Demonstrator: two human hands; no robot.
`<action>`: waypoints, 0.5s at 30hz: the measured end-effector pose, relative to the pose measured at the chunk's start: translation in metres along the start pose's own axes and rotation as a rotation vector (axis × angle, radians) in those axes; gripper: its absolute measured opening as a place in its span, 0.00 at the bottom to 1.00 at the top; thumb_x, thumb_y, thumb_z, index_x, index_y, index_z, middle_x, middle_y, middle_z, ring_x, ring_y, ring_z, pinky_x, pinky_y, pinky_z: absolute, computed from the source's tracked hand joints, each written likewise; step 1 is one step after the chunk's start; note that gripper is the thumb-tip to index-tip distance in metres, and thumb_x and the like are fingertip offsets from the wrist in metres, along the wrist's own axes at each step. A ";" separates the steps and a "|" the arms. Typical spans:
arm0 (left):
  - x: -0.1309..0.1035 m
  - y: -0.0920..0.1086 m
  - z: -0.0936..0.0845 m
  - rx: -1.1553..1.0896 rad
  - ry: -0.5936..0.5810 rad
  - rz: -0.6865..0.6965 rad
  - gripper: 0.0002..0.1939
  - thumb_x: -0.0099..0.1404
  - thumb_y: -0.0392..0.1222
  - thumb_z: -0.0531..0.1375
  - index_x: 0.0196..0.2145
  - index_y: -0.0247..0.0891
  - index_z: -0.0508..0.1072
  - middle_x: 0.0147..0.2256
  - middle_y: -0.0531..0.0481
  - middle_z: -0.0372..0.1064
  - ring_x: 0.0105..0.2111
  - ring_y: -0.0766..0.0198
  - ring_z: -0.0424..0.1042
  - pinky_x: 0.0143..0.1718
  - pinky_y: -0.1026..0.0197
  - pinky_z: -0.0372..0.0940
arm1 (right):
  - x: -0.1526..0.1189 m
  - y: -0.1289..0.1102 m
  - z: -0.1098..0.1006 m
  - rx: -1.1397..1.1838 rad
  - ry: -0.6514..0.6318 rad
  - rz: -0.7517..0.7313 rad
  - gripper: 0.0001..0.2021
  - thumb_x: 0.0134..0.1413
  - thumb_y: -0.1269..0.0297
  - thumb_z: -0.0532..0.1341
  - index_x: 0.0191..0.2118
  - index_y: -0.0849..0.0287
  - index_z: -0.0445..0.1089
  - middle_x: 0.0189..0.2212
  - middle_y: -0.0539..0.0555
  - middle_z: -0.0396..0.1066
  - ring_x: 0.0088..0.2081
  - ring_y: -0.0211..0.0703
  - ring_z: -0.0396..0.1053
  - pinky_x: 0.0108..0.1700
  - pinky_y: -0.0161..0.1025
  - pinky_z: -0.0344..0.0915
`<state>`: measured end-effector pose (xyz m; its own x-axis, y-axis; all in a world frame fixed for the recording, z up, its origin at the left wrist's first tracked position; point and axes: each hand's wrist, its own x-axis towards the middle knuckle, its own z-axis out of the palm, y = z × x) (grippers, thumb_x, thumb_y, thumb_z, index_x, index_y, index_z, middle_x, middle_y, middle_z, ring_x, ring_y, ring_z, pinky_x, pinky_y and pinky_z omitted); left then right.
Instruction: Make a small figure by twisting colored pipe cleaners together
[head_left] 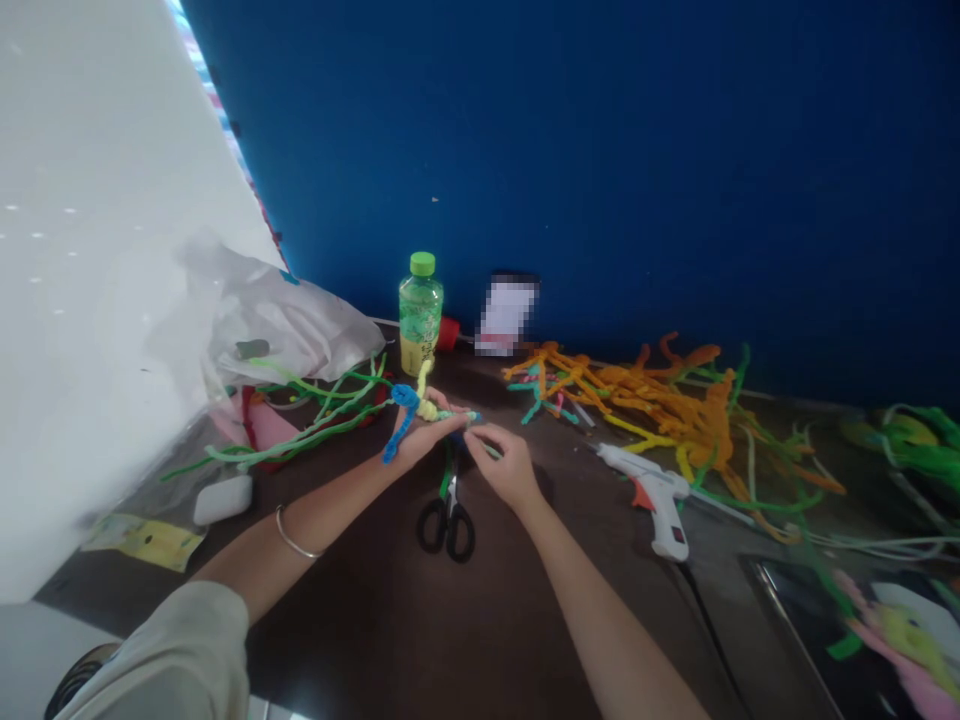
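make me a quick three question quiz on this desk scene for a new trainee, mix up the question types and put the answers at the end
1. True or false: the glue gun lies to the left of the scissors.
2. What colour is the cap on the bottle? A) red B) green C) white
3. Fill in the blank: the left hand holds a blue-and-yellow fuzzy piece, and the arm on that side wears a ____.

Key:
1. False; it lies to their right.
2. B
3. bracelet
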<state>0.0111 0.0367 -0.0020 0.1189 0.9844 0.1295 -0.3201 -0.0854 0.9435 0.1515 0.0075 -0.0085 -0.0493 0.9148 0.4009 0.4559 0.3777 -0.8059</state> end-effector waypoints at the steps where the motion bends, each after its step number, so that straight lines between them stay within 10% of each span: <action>1: 0.000 -0.001 0.000 0.002 0.011 0.008 0.14 0.48 0.37 0.64 0.26 0.38 0.60 0.27 0.53 0.71 0.35 0.60 0.72 0.44 0.52 0.63 | 0.000 -0.001 0.000 -0.014 -0.001 -0.018 0.07 0.48 0.64 0.58 0.28 0.58 0.72 0.27 0.53 0.73 0.30 0.42 0.70 0.34 0.38 0.65; 15: 0.003 0.003 -0.005 0.190 -0.060 -0.045 0.13 0.49 0.39 0.63 0.27 0.38 0.60 0.26 0.53 0.69 0.32 0.65 0.71 0.38 0.61 0.61 | -0.001 -0.001 -0.005 -0.074 0.229 -0.051 0.07 0.51 0.64 0.57 0.28 0.58 0.70 0.24 0.51 0.68 0.29 0.40 0.66 0.33 0.36 0.63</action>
<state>0.0054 0.0400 -0.0005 0.1866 0.9775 0.0982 -0.1306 -0.0744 0.9886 0.1553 0.0052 -0.0059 0.1251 0.8354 0.5352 0.5221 0.4033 -0.7515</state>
